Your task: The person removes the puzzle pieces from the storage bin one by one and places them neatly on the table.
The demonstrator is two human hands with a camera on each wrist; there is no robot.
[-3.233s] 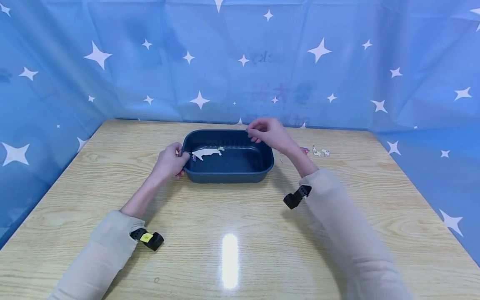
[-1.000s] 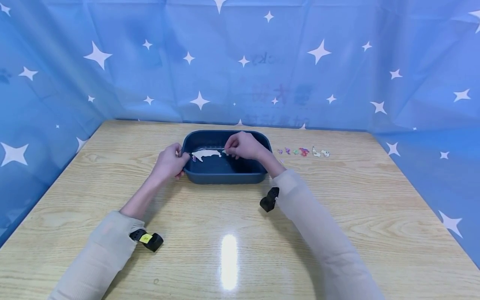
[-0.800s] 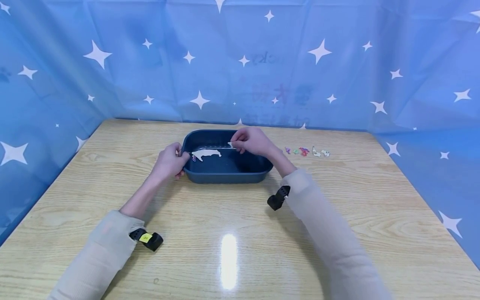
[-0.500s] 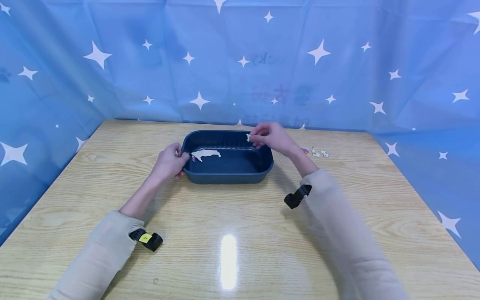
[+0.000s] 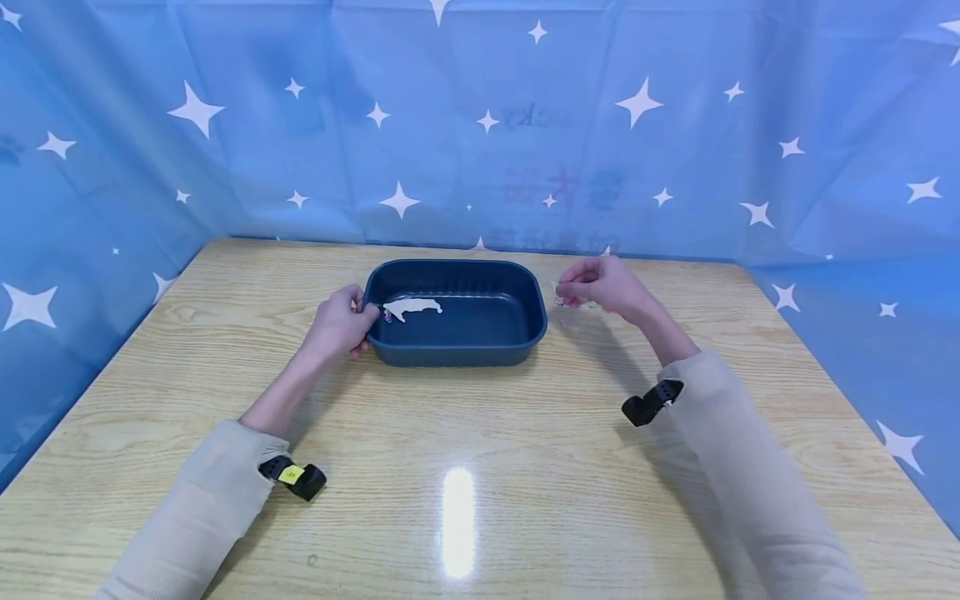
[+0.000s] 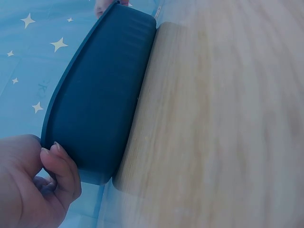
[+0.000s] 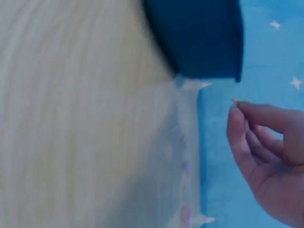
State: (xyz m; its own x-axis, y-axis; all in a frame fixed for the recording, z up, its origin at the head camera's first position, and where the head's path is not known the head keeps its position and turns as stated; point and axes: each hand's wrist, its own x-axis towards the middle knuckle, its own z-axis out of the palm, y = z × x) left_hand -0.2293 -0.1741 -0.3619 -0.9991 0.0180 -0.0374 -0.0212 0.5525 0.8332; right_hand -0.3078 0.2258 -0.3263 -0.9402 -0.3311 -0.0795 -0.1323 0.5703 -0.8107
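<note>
A dark blue rectangular plastic bin (image 5: 457,357) stands upright on the table. My left hand (image 5: 339,327) grips its left end, with fingers curled at the rim in the left wrist view. Inside, near that hand, lie a white jagged flat piece (image 5: 412,307) and a tiny purple-pink piece (image 5: 387,317). To the right of the bin, my right hand (image 5: 603,287) is raised over the table, apart from the bin. Thumb and forefinger pinch a tiny flat piece (image 7: 234,100), whose edge just shows in the right wrist view; its kind is unclear.
Small coloured pieces (image 5: 560,303) lie on the wooden table (image 5: 420,433) under and beside my right hand, which hides most of them. A blue star-patterned cloth (image 5: 465,125) hangs behind the table and along both sides.
My right hand has lifted a tiny pale piece from beside the white piece in the bin and carried it right, past the bin's right end. My left hand and the bin stay put.
</note>
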